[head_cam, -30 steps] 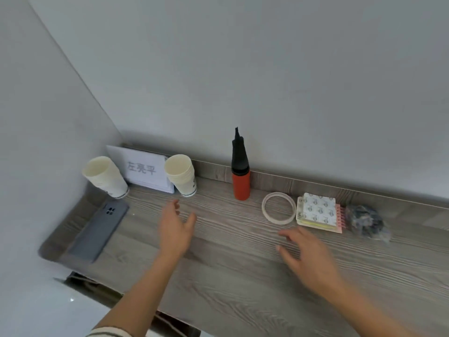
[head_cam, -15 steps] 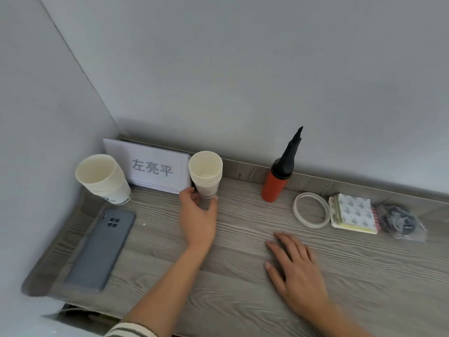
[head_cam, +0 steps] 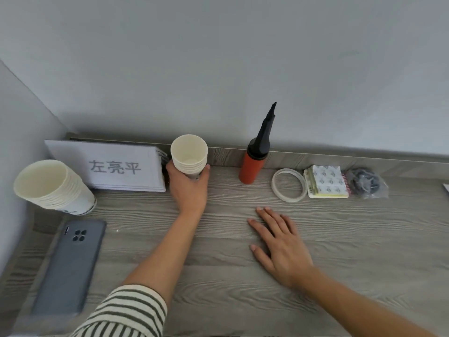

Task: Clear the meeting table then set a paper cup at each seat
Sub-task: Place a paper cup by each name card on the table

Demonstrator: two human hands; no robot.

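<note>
A short stack of cream paper cups (head_cam: 189, 156) stands upright near the back of the grey wooden counter (head_cam: 243, 276). My left hand (head_cam: 188, 188) is wrapped around the lower part of that stack, thumb on the left side, fingers on the right. A second, taller stack of paper cups (head_cam: 52, 188) stands at the far left by the wall. My right hand (head_cam: 279, 244) lies flat on the counter with fingers spread and nothing in it.
A white name card (head_cam: 109, 166) leans behind the cups. A grey phone (head_cam: 70, 268) lies front left. A red and black hand pump (head_cam: 256, 154), a tape ring (head_cam: 289, 182), a sticker pad (head_cam: 326, 182) and a bagged dark item (head_cam: 366, 182) line the back wall.
My left hand reached forward and closed around the middle cup stack. My right hand came down and settled flat on the counter. The view moved closer.
</note>
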